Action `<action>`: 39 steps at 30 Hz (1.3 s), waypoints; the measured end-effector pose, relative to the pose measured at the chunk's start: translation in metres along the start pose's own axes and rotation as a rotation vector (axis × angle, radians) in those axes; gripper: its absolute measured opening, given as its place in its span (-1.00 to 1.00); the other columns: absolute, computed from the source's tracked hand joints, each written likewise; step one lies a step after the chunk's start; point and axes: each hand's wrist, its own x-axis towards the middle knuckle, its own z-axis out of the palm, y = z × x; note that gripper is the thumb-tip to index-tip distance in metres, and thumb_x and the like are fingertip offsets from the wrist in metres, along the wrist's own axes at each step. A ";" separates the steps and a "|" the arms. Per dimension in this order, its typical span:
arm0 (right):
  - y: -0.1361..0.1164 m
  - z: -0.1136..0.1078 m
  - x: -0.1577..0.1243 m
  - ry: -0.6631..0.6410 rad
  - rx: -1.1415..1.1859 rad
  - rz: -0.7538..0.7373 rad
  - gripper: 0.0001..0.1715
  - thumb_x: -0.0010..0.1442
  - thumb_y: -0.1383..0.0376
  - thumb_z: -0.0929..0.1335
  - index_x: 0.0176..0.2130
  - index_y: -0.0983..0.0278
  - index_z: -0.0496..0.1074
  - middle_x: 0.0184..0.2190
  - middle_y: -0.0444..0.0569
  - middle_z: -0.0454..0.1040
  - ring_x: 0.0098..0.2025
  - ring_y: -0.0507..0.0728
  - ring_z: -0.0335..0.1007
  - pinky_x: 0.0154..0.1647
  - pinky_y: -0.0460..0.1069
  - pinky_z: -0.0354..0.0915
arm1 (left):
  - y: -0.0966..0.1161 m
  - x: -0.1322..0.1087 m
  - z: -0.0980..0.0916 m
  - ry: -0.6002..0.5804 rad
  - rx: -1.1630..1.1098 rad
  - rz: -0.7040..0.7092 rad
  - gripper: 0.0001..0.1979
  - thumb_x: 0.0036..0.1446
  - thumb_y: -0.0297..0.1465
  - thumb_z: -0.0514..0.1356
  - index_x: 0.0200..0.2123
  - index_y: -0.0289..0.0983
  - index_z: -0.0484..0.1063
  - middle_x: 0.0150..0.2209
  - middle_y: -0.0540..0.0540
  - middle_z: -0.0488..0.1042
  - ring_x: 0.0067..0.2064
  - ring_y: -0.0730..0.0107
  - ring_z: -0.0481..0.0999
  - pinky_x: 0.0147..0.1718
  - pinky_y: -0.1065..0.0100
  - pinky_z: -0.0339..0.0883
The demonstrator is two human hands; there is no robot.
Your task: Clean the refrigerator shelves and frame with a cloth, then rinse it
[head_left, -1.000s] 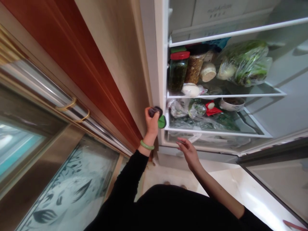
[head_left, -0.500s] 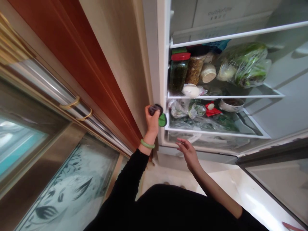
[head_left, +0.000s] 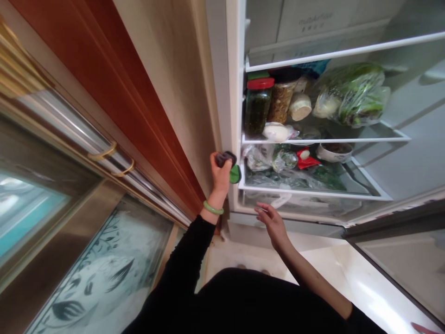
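Note:
An open fridge [head_left: 233, 93] stands in front of me. My left hand [head_left: 220, 175], with a green bangle on the wrist, is closed around a small dark and green object [head_left: 230, 166] at the fridge's left edge. My right hand [head_left: 271, 221] hovers just below the lower glass shelf [head_left: 313, 191], fingers spread and holding nothing. On the shelves sit a red-lidded jar [head_left: 257, 105], a second jar [head_left: 281, 101], a bag of greens [head_left: 354, 95], a bowl [head_left: 334, 150] and several plastic-wrapped items.
A red-brown wooden panel [head_left: 104, 88] and a glass-fronted cabinet with gold handles [head_left: 110, 157] stand to the left. The fridge door [head_left: 403, 260] is open at lower right. Pale floor shows below the fridge.
Almost nothing has moved. My right hand has shifted very slightly up towards the lower shelf, and the camera has drifted a little.

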 end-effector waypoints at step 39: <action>0.020 -0.043 -0.011 0.062 -0.058 0.167 -0.45 -0.07 -0.01 0.58 -0.13 0.20 0.60 -0.03 0.01 0.57 0.06 0.24 0.48 -0.03 0.07 0.40 | -0.158 -0.067 -0.054 -0.170 0.660 0.119 -0.39 0.39 -0.04 0.05 0.28 -0.36 0.37 0.31 -0.43 0.39 0.45 0.06 0.27 0.44 0.14 0.15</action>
